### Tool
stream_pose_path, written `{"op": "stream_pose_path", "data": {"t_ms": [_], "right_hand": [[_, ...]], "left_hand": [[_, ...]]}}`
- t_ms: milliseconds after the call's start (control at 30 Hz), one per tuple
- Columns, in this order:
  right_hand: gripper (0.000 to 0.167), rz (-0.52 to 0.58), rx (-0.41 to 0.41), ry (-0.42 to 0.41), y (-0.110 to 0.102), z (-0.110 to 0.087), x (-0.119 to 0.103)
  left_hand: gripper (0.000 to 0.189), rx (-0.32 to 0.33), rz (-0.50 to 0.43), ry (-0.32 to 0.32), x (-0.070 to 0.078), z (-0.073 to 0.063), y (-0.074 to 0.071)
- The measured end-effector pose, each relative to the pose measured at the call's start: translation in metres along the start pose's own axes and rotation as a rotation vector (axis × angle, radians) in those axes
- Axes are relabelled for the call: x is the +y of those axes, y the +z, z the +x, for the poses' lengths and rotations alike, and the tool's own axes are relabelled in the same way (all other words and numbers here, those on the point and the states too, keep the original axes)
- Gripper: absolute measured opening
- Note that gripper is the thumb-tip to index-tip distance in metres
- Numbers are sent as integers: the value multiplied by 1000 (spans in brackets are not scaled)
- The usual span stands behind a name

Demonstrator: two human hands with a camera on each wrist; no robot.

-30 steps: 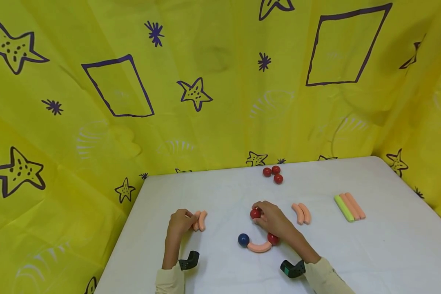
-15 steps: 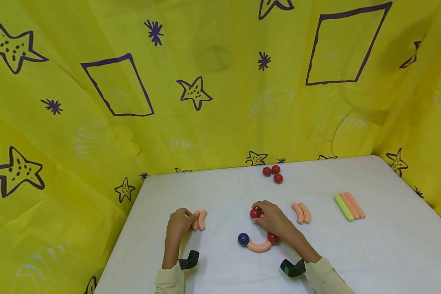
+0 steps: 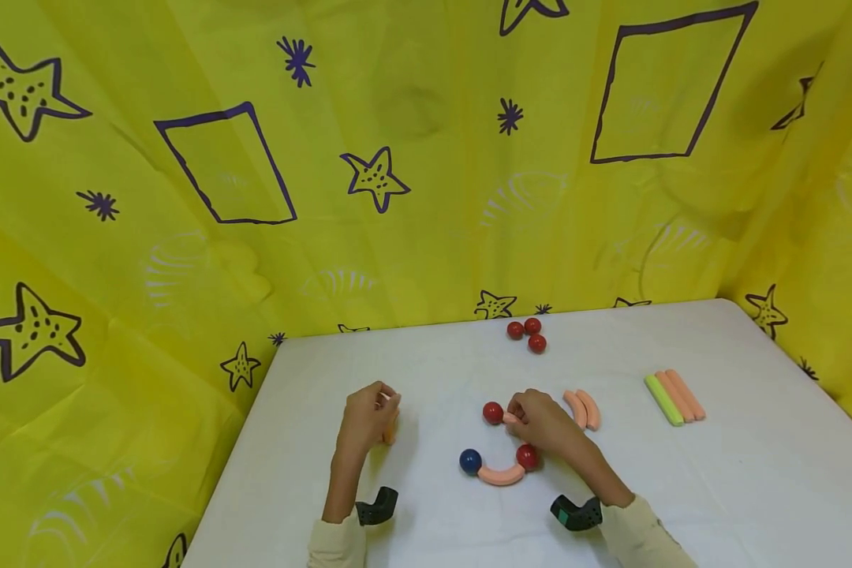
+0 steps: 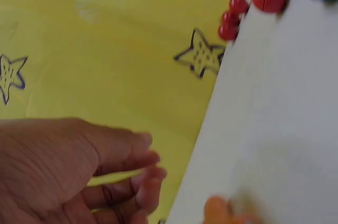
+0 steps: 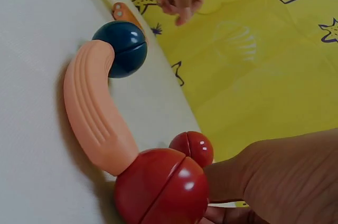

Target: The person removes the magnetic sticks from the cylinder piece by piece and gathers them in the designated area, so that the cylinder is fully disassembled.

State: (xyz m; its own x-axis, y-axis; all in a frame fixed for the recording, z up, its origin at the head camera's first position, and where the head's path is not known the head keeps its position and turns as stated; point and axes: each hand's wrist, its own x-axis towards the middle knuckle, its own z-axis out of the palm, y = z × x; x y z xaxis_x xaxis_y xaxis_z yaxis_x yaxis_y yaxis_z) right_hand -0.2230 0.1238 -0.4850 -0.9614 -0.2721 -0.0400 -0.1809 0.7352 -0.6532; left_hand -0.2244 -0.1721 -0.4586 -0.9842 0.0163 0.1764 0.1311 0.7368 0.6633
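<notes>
My left hand [image 3: 364,416] hovers over the curved peach sticks [image 3: 390,430] on the left, partly hiding them. Its thumb and fingers are loosely bent, with nothing visible between them in the left wrist view. With my right hand [image 3: 543,426] I pinch a peach stick [image 3: 509,419], whose visible end meets a red ball [image 3: 493,412]; my fingers cover the rest. Just nearer, a curved peach stick [image 3: 501,476] joins a blue ball [image 3: 471,461] to another red ball [image 3: 528,457]. In the right wrist view that red ball [image 5: 161,187] hides my right fingertips.
Two curved peach sticks [image 3: 588,409] lie right of my right hand. Farther right are a green stick [image 3: 663,400] and straight peach sticks [image 3: 685,396]. Three red balls [image 3: 532,333] sit near the table's back edge, before a yellow curtain [image 3: 426,237].
My right hand has shifted slightly right, from the red ball to the peach stick beside it. My left hand has risen and moved right, over the curved sticks.
</notes>
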Motion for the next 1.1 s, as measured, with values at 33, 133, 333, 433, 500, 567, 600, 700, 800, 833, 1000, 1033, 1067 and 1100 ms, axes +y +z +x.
{"op": "stream_pose_path", "data": {"t_ms": [33,133,333,433,500,567,600,700,800,833,1000,1033,1067,1100], "right_hand": [[16,-3,-1,0,0,0,0],[13,-3,0,-10,1,1,0],[12,10,0,-91,7,4,0],[10,0,6,-151,9,4,1],[10,-10,15,-183,10,3,2],[11,-21,21,-203,11,3,3],[10,-22,22,-203,11,2,4],[9,-15,18,-183,12,3,3],[8,2,4,-140,14,3,2],[7,6,2,-125,14,3,2],[5,5,4,-107,16,5,0],[5,0,8,-116,16,5,0],[5,-5,11,-130,15,6,0],[5,-12,14,-144,15,6,0]], "left_hand": [[12,-24,-15,64,4,1,5],[11,-136,-41,196,15,0,22],[27,-339,-73,221,33,-5,55],[35,-367,-51,234,37,-7,66],[37,-366,-36,240,39,-8,72],[36,-355,-27,239,41,-10,77],[36,-345,-25,243,42,-10,80],[34,-312,-11,244,45,-13,86],[35,-281,2,242,46,-15,90],[35,-273,9,241,46,-16,91],[33,-233,41,257,46,-17,94],[33,-228,45,259,46,-16,94],[32,-226,40,258,46,-15,94],[30,-223,35,258,46,-15,93]]}}
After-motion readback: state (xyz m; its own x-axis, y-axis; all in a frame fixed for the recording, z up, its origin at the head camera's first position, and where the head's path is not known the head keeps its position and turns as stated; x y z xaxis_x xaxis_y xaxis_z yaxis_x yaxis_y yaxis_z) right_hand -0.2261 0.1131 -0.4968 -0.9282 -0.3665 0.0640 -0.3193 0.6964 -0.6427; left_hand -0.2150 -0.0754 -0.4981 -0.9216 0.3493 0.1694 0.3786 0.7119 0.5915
